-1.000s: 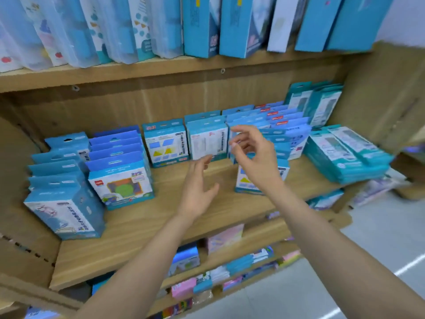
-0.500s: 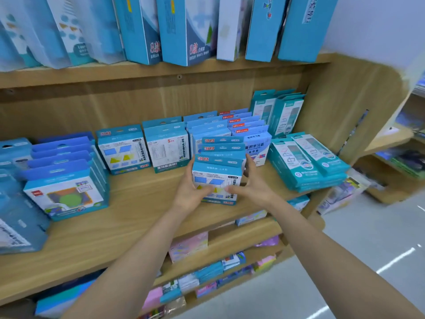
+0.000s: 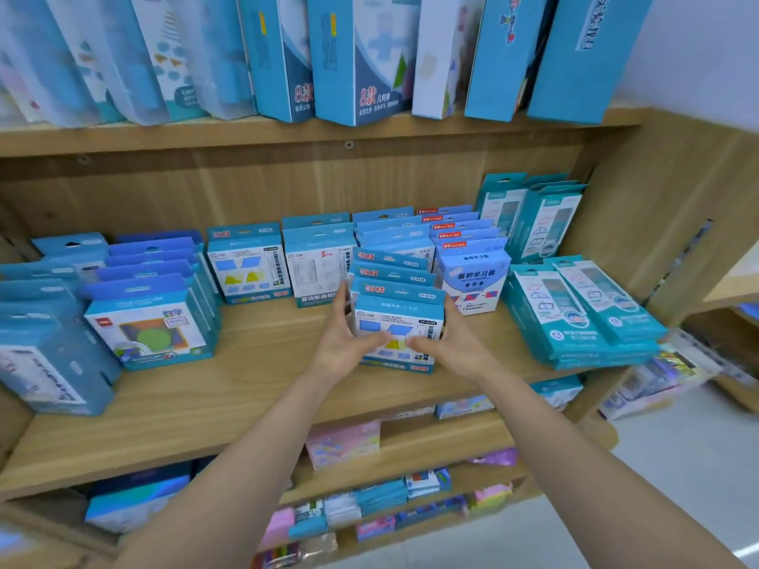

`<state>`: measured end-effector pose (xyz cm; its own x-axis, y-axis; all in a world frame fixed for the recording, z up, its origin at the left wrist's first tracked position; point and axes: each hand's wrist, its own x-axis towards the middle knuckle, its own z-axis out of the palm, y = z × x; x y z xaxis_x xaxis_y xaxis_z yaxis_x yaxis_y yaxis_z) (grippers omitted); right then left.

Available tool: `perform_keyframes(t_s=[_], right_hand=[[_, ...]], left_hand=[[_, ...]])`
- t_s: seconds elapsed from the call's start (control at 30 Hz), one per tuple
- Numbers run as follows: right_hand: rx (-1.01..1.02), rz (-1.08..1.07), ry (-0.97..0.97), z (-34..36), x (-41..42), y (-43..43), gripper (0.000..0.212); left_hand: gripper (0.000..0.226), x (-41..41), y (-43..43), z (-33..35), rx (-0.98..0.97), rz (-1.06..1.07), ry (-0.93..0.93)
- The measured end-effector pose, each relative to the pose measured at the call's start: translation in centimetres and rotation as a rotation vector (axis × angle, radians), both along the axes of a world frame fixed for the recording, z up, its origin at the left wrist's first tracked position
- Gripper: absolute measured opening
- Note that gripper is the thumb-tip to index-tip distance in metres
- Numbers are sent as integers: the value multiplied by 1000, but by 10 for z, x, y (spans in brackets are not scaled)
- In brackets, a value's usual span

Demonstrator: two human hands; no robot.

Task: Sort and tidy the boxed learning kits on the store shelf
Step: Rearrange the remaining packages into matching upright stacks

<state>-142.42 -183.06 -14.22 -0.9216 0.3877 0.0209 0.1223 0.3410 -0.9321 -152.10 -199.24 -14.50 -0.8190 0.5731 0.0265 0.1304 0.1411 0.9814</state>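
On the middle shelf board (image 3: 263, 363): the front box (image 3: 400, 322) stands upright, heading a row of matching boxes (image 3: 394, 275) packed directly behind it.

Left hand (image 3: 343, 347) grasps the front box's left side, thumb laid across its printed face. Right hand (image 3: 449, 342) grasps the right side the same way.

Judgement: holding from both sides squares the row and keeps the boxes from fanning out. The likely aim is to slide the whole file back level with its neighbours.

Neighbours, relative to the front box:
- Just right and slightly behind, a white-faced box (image 3: 472, 281) leads its own row.
- Further right, flat teal packs (image 3: 575, 318) lie stacked.
- Behind and to the left, a box with yellow triangles (image 3: 246, 269) faces forward.
- Well to the left stands a box with a green circle (image 3: 152, 334).

Not resolved:
- The fingers of both hands pass behind the box edges, so how far they wrap cannot be told.
- The thumbs cover part of the picture on the face.
- Only the top flaps of the row show, so the count is uncertain.
- Small print is blurred.
- The boxes furthest left are cut off by the frame edge.
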Motion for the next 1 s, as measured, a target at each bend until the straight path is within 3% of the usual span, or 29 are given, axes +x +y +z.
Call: perform_keyframes(t_s=[0.27, 0.47, 0.8, 1.0], right_hand=[[-13, 180, 9, 3, -25, -39, 61], [-44, 304, 21, 2, -65, -85, 73], [-50, 369, -38, 1, -114, -115, 80], [23, 284, 6, -3, -131, -122, 81]], left_hand=[[104, 2, -50, -10, -51, 266, 95], [100, -15, -103, -13, -88, 455, 183], [67, -50, -128, -16, -96, 539, 326], [74, -54, -127, -12, -330, 667, 497]])
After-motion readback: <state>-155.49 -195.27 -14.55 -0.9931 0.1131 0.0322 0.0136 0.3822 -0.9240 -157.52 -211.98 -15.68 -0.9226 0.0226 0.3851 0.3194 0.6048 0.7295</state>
